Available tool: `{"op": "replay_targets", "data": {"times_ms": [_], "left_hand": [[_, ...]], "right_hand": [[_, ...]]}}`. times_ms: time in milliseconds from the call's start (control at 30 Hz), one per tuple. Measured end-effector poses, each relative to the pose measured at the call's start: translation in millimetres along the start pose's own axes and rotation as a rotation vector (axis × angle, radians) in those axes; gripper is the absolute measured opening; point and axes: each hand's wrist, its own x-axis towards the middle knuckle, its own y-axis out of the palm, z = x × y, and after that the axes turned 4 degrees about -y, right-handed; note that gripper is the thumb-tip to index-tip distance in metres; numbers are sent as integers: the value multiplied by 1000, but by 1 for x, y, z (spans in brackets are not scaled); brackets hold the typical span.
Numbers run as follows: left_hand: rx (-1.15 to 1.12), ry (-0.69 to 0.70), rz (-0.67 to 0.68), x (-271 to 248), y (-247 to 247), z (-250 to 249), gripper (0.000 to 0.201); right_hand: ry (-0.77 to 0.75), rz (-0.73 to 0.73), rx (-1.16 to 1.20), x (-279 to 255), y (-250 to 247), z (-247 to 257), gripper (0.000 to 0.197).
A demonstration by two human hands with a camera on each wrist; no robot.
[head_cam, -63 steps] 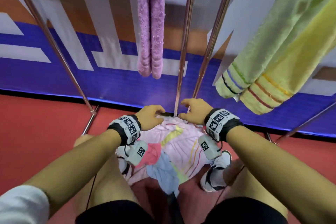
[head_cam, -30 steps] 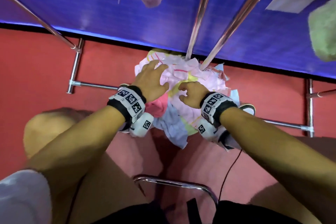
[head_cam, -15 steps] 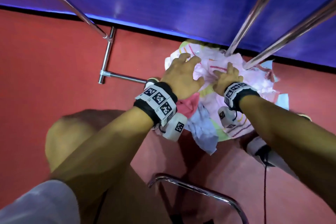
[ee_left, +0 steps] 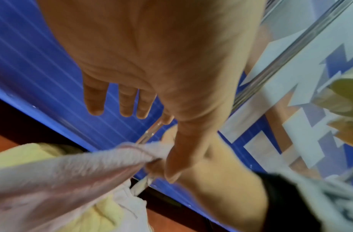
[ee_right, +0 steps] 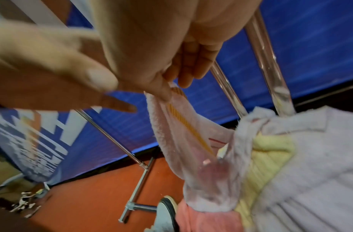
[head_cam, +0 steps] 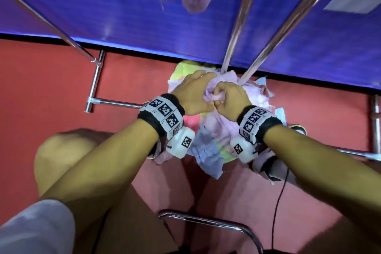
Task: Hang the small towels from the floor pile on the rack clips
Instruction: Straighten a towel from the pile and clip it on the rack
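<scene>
Right hand (head_cam: 231,99) pinches a corner of the pale pink towel (ee_right: 183,141) between thumb and fingers (ee_right: 189,73). The towel trails to about 5 o'clock into the floor pile (head_cam: 257,97). Left hand (head_cam: 195,93) alongside, fingers straight; probably pinching the same edge, view blurred.

Red floor (head_cam: 51,88) throughout. Blue banner (head_cam: 123,16) with white and orange shapes runs along the floor's far edge, a black strip at its foot. Curved chrome tube (head_cam: 206,221) nearest the camera on the floor. Thin black cable (head_cam: 276,210) trails right of that tube. A shoe (ee_right: 167,210) stands on the floor.
</scene>
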Motion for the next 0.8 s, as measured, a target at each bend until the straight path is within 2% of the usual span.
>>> {"op": "replay_targets", "data": {"times_ms": [67, 167, 267, 333, 400, 600, 700, 800], "left_hand": [[-36, 71, 51, -5, 10, -10, 62], [-61, 114, 53, -16, 16, -31, 45], [-164, 126, -6, -34, 14, -45, 35], [-229, 193, -49, -52, 11, -60, 31], [-255, 222, -101, -70, 4, -78, 17], [-104, 256, -161, -127, -29, -130, 57], [-64, 311, -213, -152, -55, -152, 55], [-123, 352, -260, -172, -83, -173, 38]], "right_hand": [[-58, -25, 63, -18, -29, 13, 19], [-77, -84, 114, -49, -68, 29, 14], [-100, -152, 178, -88, -98, 43, 13], [-126, -181, 197, -113, -112, 51, 16], [-153, -204, 196, -135, -123, 61, 12], [-203, -339, 179, -172, -165, 101, 33], [-287, -416, 140, -183, -190, 127, 35], [-348, -490, 89, -193, -216, 151, 33]]}}
